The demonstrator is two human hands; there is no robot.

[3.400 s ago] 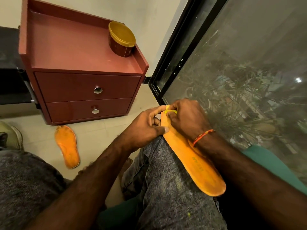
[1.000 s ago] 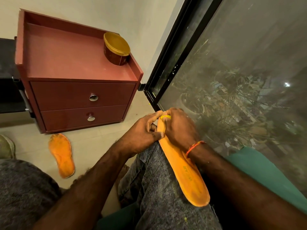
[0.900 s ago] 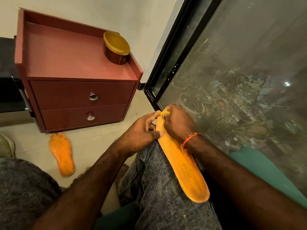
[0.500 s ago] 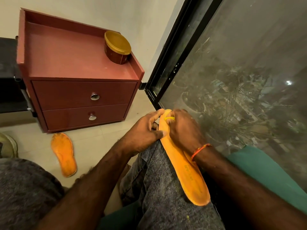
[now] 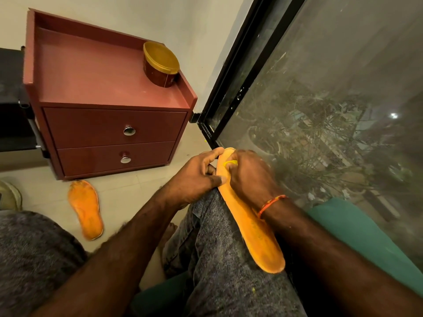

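Insole [image 5: 248, 224] in left hand's [image 5: 194, 179] curled grip

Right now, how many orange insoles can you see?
2. One insole lies on the thigh, its far end pinched by the left hand while the right hand presses a yellow bit on it; the other insole lies on the floor before the cabinet. Others may be hidden.

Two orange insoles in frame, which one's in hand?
The insole on the knee: left hand grips its far end, right hand presses a yellow piece on it. The other insole lies untouched on the floor.
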